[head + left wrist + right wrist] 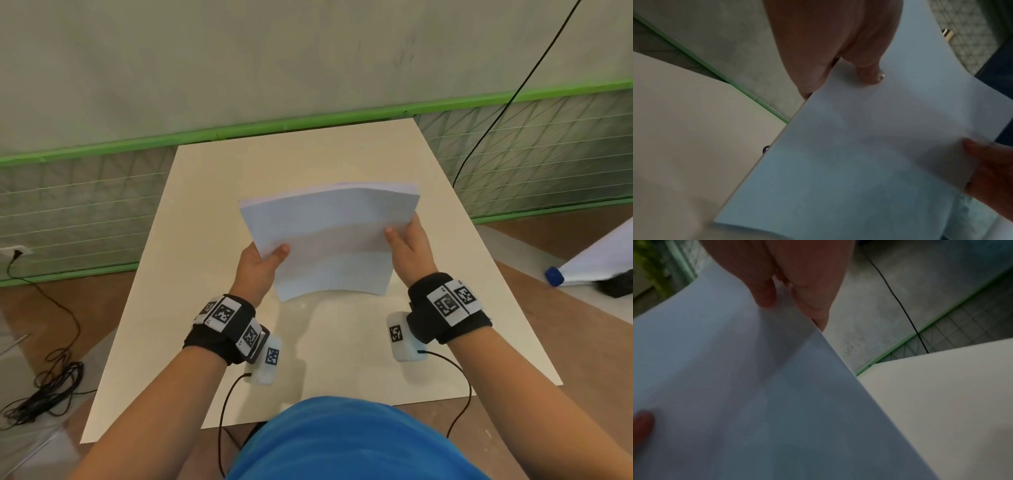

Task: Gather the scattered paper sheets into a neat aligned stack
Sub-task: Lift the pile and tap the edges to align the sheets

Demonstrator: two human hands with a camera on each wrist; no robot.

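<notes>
Paper sheets (330, 240) are gathered into one thick white stack, held in the air above the middle of the worktop (212, 192), bowed into a gentle curve between the two hands. The left hand (260, 263) grips the stack's left edge, thumb on top and fingers underneath; the right hand (409, 248) grips the right edge the same way. No loose sheet shows on the worktop, so the gathering looks finished. At the far edge of the stack a few sheets sit slightly stepped, so squaring the edges and laying the stack down flat probably remain.

The worktop is a plain cream rectangle, bare apart from the shadows of the hands. Beyond its far edge runs a pale wall with a green rail (308, 120) over wire mesh. The floor is brown. Off the worktop's left side lies a coil of black cable (44, 387); another black cable (496, 116) hangs down the wall on the right.
</notes>
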